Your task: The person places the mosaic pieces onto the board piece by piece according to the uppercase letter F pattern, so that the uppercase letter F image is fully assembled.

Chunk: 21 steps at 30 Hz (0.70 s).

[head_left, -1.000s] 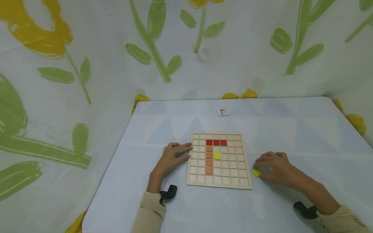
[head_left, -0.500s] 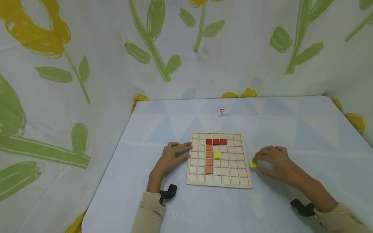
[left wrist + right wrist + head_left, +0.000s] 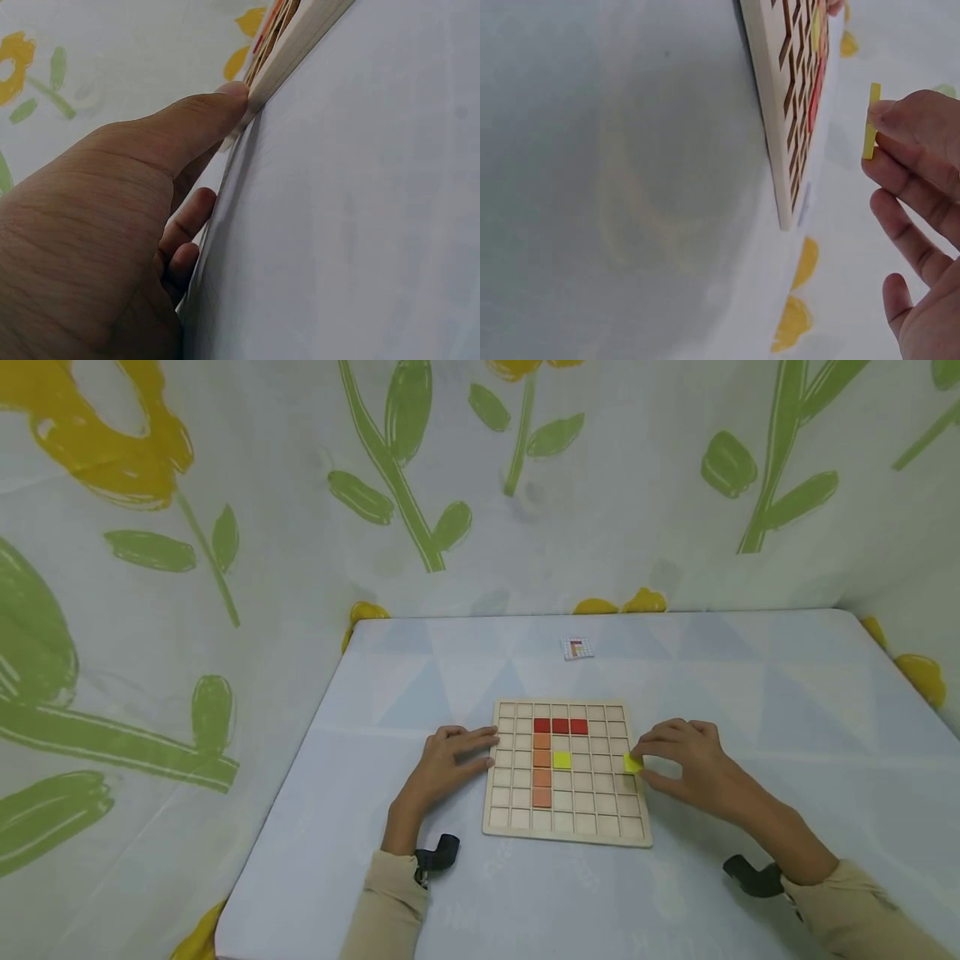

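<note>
A square wooden grid board (image 3: 600,802) lies on the table. Three red tiles (image 3: 560,726) form a row in it, a column of orange tiles (image 3: 542,758) runs down from the row's left end, and one yellow tile (image 3: 562,761) sits beside that column. My left hand (image 3: 450,764) rests at the board's left edge, its thumb and fingertips touching the side. Between thumb and fingers, my right hand (image 3: 686,768) pinches another yellow tile (image 3: 871,121) over the board's right edge. In the right wrist view this tile stands edge-on, raised above the board.
A small card (image 3: 577,648) printed with a coloured grid pattern lies toward the far side of the table (image 3: 420,677). Behind the table hangs a white cloth (image 3: 285,527) with green and yellow plant prints.
My right hand has carried the pinched yellow tile leftward and away from me, from the table beside the board to over its right edge. The left hand has stayed in place.
</note>
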Available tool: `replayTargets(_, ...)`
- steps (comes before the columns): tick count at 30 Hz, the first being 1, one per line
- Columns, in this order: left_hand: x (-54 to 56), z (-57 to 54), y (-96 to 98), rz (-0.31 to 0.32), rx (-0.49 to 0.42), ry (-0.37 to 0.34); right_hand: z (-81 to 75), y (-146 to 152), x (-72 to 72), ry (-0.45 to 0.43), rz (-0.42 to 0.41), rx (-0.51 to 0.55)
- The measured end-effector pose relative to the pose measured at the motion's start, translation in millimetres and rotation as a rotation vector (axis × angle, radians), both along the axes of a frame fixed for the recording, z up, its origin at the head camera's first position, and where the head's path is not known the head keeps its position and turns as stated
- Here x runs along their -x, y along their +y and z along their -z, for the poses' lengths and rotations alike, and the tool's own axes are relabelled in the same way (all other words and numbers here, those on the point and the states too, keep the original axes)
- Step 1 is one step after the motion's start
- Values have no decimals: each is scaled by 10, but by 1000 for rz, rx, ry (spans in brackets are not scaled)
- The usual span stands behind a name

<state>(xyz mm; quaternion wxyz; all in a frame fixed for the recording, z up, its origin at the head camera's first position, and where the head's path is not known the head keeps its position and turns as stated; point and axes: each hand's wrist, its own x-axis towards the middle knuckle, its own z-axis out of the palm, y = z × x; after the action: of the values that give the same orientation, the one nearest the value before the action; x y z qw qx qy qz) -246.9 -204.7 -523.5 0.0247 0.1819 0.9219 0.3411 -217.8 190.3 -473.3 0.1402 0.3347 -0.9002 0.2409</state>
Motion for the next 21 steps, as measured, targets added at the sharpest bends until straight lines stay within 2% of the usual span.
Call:
replayTargets(7, 14, -17, 4, 10, 14, 8, -69, -122, 51, -32, -1, -10)
replayTargets(13, 15, -24, 3, 15, 19, -2, -65, -220, 92, -58, 0, -14)
replayTargets(21, 11, -33, 3, 5, 11, -3, -45, -325, 167, -139, 24, -53)
